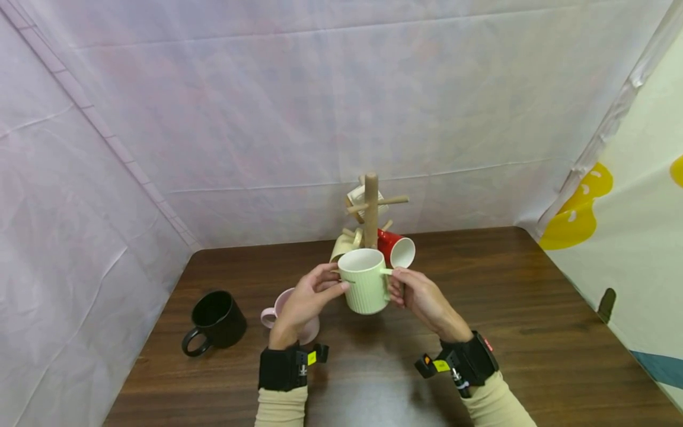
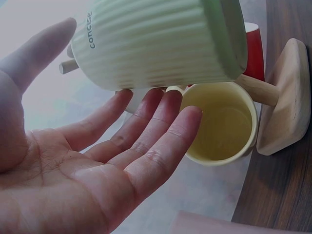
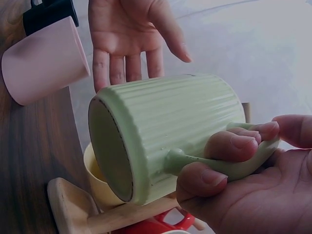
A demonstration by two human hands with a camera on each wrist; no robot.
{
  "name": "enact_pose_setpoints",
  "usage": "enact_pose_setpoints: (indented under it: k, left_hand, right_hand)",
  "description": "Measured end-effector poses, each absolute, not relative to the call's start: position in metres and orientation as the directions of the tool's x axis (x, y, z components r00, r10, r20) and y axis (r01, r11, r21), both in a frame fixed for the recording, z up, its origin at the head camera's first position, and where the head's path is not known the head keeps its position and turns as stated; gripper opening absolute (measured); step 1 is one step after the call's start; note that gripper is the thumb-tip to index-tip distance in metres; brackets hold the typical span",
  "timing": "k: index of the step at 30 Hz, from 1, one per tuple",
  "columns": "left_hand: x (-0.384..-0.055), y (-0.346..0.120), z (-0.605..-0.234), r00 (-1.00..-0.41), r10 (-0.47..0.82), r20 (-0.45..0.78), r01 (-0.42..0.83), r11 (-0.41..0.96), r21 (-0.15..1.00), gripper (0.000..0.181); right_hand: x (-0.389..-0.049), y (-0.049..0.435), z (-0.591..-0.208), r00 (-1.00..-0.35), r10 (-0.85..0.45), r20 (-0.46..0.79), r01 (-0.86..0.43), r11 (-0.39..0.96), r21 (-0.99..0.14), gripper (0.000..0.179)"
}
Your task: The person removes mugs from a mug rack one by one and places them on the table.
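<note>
A pale green ribbed mug (image 1: 365, 292) is held up off the table, upright, in front of a wooden mug tree (image 1: 371, 207). My right hand (image 1: 424, 299) grips its handle (image 3: 229, 165), fingers curled through the loop. On the mug's other side is my left hand (image 1: 306, 299), its fingers (image 2: 161, 131) nearly straight and spread beside the wall. Whether its fingertips touch the mug I cannot tell. Behind the green mug, a yellow mug (image 2: 222, 122) and a red mug (image 1: 386, 242) hang on the lower pegs. A whitish mug (image 1: 356, 196) hangs higher up.
On the brown wooden table (image 1: 507, 326), a pink mug (image 3: 46, 61) stands partly hidden behind my left hand and wrist. Farther left stands a black mug (image 1: 226, 326), its handle toward the front left. A pale cloth wall (image 1: 267, 118) rises behind the table.
</note>
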State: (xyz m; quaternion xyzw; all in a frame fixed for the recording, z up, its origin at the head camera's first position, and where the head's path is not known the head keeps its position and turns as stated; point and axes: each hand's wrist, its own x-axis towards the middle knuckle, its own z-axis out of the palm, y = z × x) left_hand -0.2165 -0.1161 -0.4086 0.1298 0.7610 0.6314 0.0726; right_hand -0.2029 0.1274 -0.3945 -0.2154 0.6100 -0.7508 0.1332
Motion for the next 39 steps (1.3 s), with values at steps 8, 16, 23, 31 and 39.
enact_pose_setpoints:
  k: [8, 16, 23, 31, 39]
  left_hand:
    - [-0.215, -0.119, -0.409, -0.959, 0.279, 0.051, 0.099, 0.158, 0.982, 0.055]
    - [-0.216, -0.122, -0.408, -0.966, 0.252, 0.054, 0.091, 0.138, 0.986, 0.051]
    - [-0.214, -0.124, -0.405, -0.968, 0.246, 0.049, 0.085, 0.138, 0.987, 0.046]
    - [-0.214, -0.126, -0.404, -0.967, 0.246, 0.069, 0.106, 0.140, 0.984, 0.043]
    - [-0.216, -0.132, -0.407, -0.966, 0.243, 0.086, 0.121, 0.136, 0.983, 0.043]
  right_hand:
    - [-0.203, 0.127, -0.396, -0.872, -0.464, 0.156, -0.057, -0.220, -0.974, 0.031]
    - [-0.202, 0.126, -0.396, -0.874, -0.462, 0.151, -0.054, -0.217, -0.975, 0.030]
    - [-0.203, 0.125, -0.399, -0.873, -0.467, 0.142, -0.040, -0.221, -0.974, 0.030]
    - [-0.203, 0.124, -0.401, -0.872, -0.470, 0.140, -0.039, -0.217, -0.975, 0.030]
    - [-0.202, 0.124, -0.402, -0.869, -0.475, 0.136, -0.035, -0.216, -0.976, 0.030]
